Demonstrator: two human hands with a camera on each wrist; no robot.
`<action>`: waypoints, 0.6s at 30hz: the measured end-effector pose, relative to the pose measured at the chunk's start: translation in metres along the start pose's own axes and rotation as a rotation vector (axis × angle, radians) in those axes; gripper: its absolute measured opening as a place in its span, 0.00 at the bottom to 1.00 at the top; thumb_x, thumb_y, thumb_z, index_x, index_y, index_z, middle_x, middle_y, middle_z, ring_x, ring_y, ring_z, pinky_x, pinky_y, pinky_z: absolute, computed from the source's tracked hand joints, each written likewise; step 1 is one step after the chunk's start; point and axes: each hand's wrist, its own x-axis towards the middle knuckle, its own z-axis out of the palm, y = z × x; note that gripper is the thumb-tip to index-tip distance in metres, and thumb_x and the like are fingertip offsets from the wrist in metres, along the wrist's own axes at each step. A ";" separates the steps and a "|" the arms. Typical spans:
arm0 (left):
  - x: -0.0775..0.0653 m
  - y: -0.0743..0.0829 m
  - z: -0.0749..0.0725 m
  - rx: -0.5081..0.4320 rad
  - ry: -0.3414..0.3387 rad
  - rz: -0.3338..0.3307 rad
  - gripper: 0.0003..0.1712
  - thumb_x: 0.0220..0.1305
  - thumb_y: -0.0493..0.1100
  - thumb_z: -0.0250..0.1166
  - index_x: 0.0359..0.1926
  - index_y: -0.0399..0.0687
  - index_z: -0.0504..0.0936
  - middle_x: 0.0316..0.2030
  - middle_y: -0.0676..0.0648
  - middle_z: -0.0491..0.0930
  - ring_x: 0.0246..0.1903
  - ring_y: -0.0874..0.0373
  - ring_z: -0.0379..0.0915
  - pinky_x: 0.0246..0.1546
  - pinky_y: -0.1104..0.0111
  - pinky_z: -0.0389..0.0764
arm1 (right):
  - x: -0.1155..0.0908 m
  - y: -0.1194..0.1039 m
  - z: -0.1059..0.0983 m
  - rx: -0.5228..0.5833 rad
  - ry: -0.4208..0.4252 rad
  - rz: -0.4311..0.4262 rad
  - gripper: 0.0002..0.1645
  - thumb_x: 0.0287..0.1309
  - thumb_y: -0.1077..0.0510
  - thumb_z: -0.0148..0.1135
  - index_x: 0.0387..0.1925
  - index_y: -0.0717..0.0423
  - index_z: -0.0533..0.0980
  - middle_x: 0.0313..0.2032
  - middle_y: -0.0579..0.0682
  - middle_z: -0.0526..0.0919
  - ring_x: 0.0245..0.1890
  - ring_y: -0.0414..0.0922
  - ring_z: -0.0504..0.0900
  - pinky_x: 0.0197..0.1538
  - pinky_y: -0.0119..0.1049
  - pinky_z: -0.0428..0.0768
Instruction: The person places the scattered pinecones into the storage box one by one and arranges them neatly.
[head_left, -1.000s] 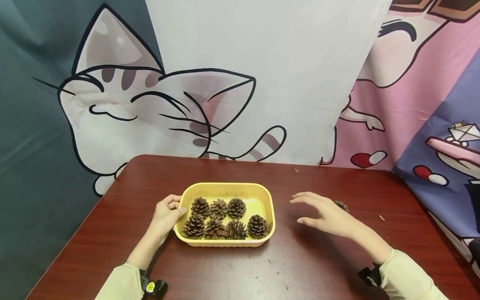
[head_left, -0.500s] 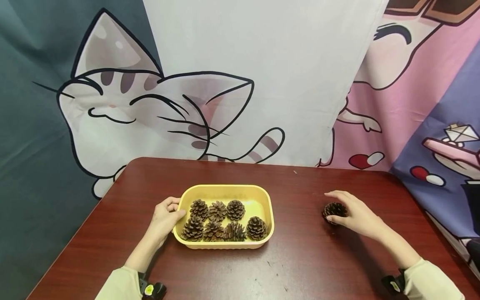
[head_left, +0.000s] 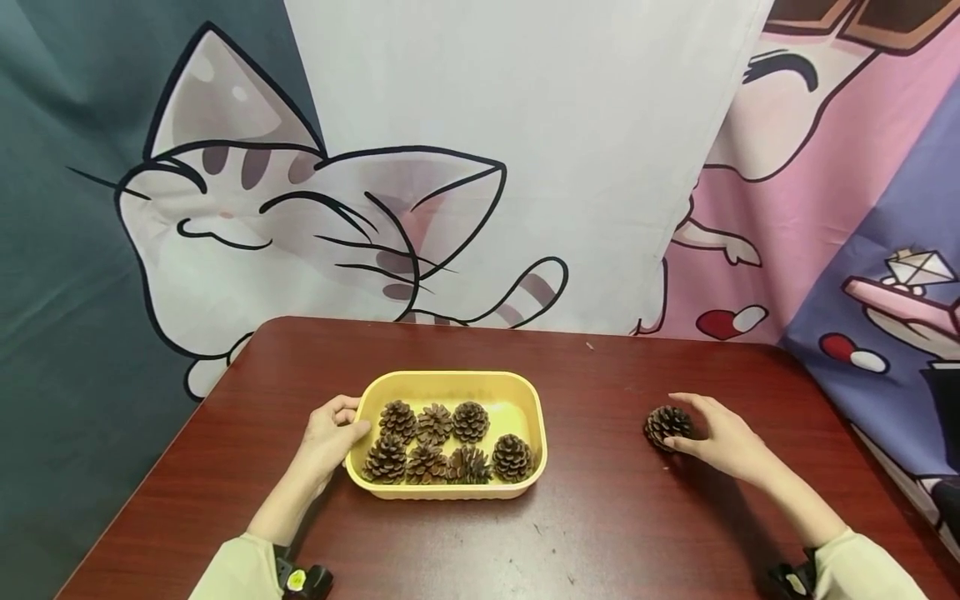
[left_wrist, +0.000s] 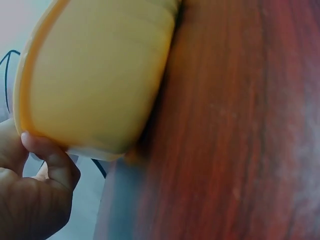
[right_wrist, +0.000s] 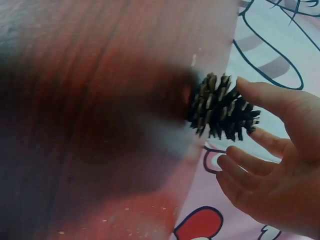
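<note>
In the head view my left hand (head_left: 330, 433) grips the left end of a yellow plastic tub (head_left: 450, 492), thumb over the rim. Several brown pine cones (head_left: 512, 457) lie inside it. The left wrist view shows the tub's outer wall (left_wrist: 95, 80) and the curled fingers below its rim. Over on the right, one more pine cone (head_left: 666, 427) sits on the table, and my right hand (head_left: 723, 442) pinches it with thumb in front and index finger behind. In the right wrist view its other fingers (right_wrist: 240, 170) stay off the pine cone (right_wrist: 220, 110).
The dark red-brown table (head_left: 577, 533) bears small specks. Behind it hangs a cloth backdrop (head_left: 585, 167) with cartoon cats, close to the table's far edge. A strip of bare tabletop separates the tub from the lone cone.
My right hand has moved right to the lone pine cone, and its thumb and index finger have come around it. The left hand and tub have stayed in place.
</note>
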 end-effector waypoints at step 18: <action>-0.002 0.003 -0.006 0.043 -0.057 0.037 0.20 0.58 0.36 0.62 0.51 0.31 0.72 0.23 0.49 0.76 0.24 0.63 0.72 0.25 0.72 0.78 | -0.004 0.001 0.009 0.031 0.010 0.062 0.31 0.45 0.51 0.71 0.51 0.57 0.71 0.43 0.59 0.80 0.42 0.56 0.79 0.41 0.51 0.77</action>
